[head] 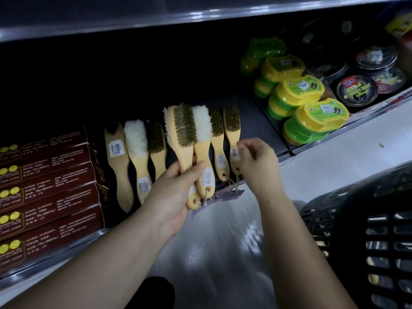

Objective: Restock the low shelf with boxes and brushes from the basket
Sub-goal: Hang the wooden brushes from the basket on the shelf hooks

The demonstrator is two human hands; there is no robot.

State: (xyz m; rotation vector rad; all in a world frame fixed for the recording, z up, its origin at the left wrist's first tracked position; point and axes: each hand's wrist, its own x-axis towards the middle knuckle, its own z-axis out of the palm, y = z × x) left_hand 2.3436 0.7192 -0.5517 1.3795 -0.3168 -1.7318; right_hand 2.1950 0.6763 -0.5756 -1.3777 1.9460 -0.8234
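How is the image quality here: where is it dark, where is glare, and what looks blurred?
Head view: the back of the low shelf is nearly black; glare streaks the glossy white floor; the black plastic basket and the top shelf edge look blurred; straight edges bow from the wide lens; the wooden brushes in the left hand stay fairly sharp.

Dark red boxes [48,188] with yellow dots lie stacked at the left end of the low shelf [254,126]. Right of the boxes, wooden-handled brushes [136,157] lie side by side, handles outward, some fleecy white, some bristled. Two brushes [191,139] are held above the shelf edge. A black slotted basket [365,230] sits right of the shelf.
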